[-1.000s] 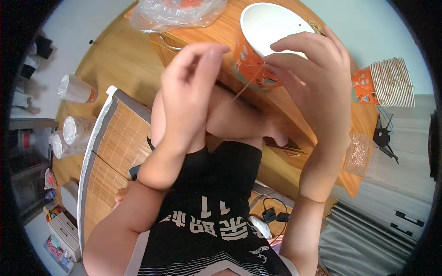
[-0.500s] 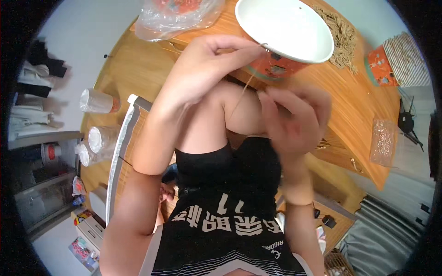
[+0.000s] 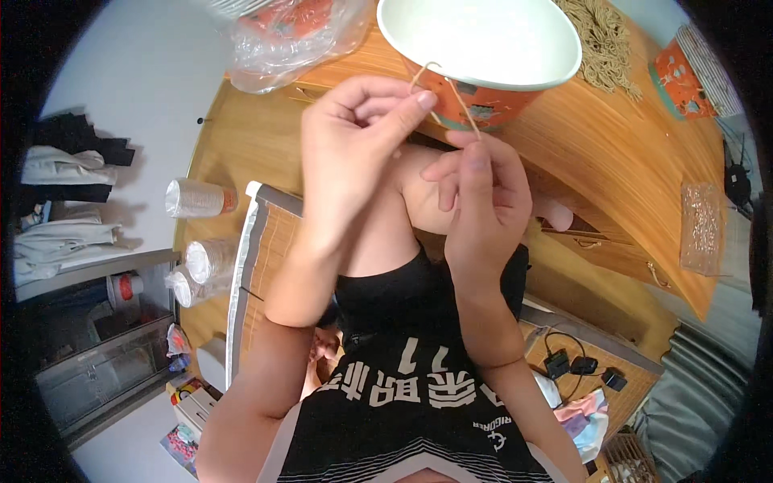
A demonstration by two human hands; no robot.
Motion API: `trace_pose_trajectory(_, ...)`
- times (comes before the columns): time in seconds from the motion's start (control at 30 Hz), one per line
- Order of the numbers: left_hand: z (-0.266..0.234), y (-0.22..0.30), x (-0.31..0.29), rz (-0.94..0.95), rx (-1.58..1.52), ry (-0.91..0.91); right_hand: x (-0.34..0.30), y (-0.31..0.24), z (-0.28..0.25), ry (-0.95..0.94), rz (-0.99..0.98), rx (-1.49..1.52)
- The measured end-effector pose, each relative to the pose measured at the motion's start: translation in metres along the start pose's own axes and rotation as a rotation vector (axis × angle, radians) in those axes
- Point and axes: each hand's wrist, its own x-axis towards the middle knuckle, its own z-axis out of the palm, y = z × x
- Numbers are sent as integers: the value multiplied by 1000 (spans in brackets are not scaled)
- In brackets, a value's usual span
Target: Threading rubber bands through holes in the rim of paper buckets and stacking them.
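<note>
A thin tan cord [image 3: 465, 106] runs in a bent loop between my two hands, just in front of a large orange paper bucket [image 3: 519, 98] with a white inside. My left hand [image 3: 354, 129] is closed, thumb and forefinger pinching one part of the cord near the bucket's rim. Lower and to the right, my right hand [image 3: 487, 197] pinches the cord's other part between thumb and fingertips. The bucket stands upright at the near edge of the wooden table [image 3: 620, 177]. Whether the cord touches the bucket, I cannot tell.
A heap of tan cords [image 3: 600, 52] lies right of the bucket. Farther right are stacked orange buckets [image 3: 692, 76] and a clear packet [image 3: 702, 225]. A plastic bag [image 3: 294, 40] sits at the left. Wrapped stacks [image 3: 201, 199] stand on the floor.
My right hand has moved up and left toward the left hand, and its blur is gone. The cord now bends in a loop above my left fingers. The whole view has shifted slightly.
</note>
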Motion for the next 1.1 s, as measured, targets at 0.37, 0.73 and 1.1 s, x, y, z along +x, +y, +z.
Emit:
trace_pose_trajectory(0.37,4,-29,-4,-237,-582,-198,14,28,-18,-28,-517,-965)
trace_pose_trajectory(0.73,9,-28,-7,21,-354,-104,30,4,-3,65,-149,-183)
trace_pose_trajectory(1.1,22,-32,-4,170,-232,6,53,-15,-25,-118,-900,-918)
